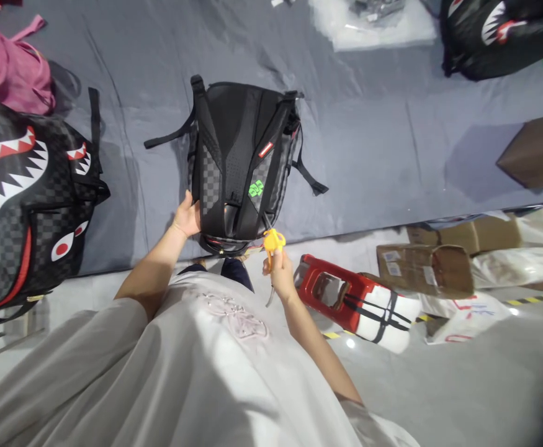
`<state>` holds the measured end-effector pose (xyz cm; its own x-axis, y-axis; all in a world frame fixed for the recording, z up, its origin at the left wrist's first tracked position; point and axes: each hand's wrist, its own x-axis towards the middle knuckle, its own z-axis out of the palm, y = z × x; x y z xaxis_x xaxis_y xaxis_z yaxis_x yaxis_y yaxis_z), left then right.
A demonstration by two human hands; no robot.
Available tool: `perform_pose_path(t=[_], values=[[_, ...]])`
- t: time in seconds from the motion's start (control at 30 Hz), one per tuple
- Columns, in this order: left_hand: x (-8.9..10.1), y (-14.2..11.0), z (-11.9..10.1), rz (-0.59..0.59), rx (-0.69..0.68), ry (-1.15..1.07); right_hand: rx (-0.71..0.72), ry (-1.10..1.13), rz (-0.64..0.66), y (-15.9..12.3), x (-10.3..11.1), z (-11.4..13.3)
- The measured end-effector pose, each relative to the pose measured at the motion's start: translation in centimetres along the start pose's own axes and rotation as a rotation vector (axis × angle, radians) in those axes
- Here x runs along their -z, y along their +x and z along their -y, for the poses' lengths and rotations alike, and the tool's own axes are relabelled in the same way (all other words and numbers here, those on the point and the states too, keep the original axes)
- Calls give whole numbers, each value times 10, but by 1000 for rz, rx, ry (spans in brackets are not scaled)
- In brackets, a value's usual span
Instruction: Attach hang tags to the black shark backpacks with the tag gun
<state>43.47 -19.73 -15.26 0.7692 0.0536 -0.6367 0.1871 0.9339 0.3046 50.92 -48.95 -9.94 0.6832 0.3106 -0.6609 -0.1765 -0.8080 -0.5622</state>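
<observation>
A black backpack [238, 149] with grey checkered panels lies straps up on the grey-covered table, its bottom end at the near edge. Green marks and a small red-and-white label show on its right strap. My left hand [187, 217] holds the backpack's lower left side, thumb raised and palm turned up, with the fingers mostly hidden under the straps. Closed in my right hand [280, 273] is a yellow-handled tool [273, 241] at the bag's lower right corner. Its dark tip points at the strap end, and a grey strip hangs below the hand. The tool's exact kind is unclear.
Shark-mouth checkered backpacks [15, 205] and a pink bag [15, 68] lie on the left. Another shark-mouth bag [499, 37], clear plastic [373, 25] and a brown box [538, 149] are on the right. Below stand a red-and-white strapped item [357, 301] and cartons [424, 270].
</observation>
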Motion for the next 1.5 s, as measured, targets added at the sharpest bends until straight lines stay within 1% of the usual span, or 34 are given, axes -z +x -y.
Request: perform_pose_path(t=[0.03, 0.1, 0.2, 0.27, 0.33, 0.43, 0.53, 0.6, 0.7, 0.73, 0.8, 0.83, 0.87, 0.9, 0.93, 0.97, 1.0, 1.03, 1.07, 1.1, 1.13, 1.17, 1.2, 1.23, 1.27, 1.3, 1.37, 1.43, 1.5], values=[[-2, 2, 1, -1, -2, 4, -7, 30, -9, 2, -2, 0], [-5, 5, 2, -1, 16, 19, -17, 18, -55, 7, -5, 2], [-10, 7, 1, -10, 62, 31, -25, -100, -142, 7, -4, 4], [-12, 7, 0, -16, 64, 29, -28, -163, -165, -1, 2, 2], [-12, 7, -1, -14, 49, 30, -31, -187, -157, -20, 9, -4], [-12, 8, -1, -3, 48, 33, -41, -282, -107, -59, 15, -17], [-13, 8, 0, 16, 48, 35, -26, -424, 15, -88, 9, -21], [-15, 7, 0, 20, 39, 41, 7, -532, 114, -92, -1, -12], [-20, 6, -2, 10, 38, 75, 45, -678, 220, -82, -16, 11], [-23, 5, -3, 9, 33, 92, 45, -721, 226, -78, -19, 18], [-28, 2, -4, -9, 1, 140, 17, -796, 195, -73, -20, 27], [-31, -1, -4, -45, -28, 177, -16, -828, 166, -73, -19, 29], [-34, -5, -3, -119, -65, 231, -54, -853, 137, -73, -17, 29], [-36, -11, 0, -236, -122, 312, -85, -863, 121, -74, -15, 29], [-39, -18, 4, -382, -205, 432, -95, -852, 125, -75, -14, 29], [-42, -26, 10, -523, -315, 600, -86, -828, 146, -76, -13, 30], [-46, -33, 17, -625, -441, 814, -68, -798, 172, -76, -13, 31], [-49, -39, 25, -657, -563, 1066, -56, -773, 192, -77, -13, 32], [-52, -42, 34, -605, -665, 1336, -65, -759, 198, -76, -14, 34], [-55, -43, 42, -472, -725, 1600, -91, -755, 193, -76, -14, 35], [-57, -40, 50, -306, -736, 1832, -120, -750, 184, -75, -14, 37], [-59, -35, 56, -151, -714, 2023, -134, -736, 183, -74, -13, 38], [-60, -27, 61, -36, -679, 2170, -129, -715, 188, -73, -12, 39], [-60, -18, 65, 27, -649, 2278, -112, -692, 199, -71, -10, 38], [-60, -9, 68, 40, -632, 2353, -94, -672, 204, -70, -7, 38], [-60, 0, 70, 24, -632, 2397, -84, -654, 201, -69, -5, 36], [-62, 15, 70, -16, -670, 2411, -86, -633, 182, -65, 1, 32], [-71, 27, 68, -55, -717, 2335, -67, -608, 164, -61, 6, 27], [-90, 36, 64, -130, -748, 2187, -31, -571, 122, -57, 9, 21]])
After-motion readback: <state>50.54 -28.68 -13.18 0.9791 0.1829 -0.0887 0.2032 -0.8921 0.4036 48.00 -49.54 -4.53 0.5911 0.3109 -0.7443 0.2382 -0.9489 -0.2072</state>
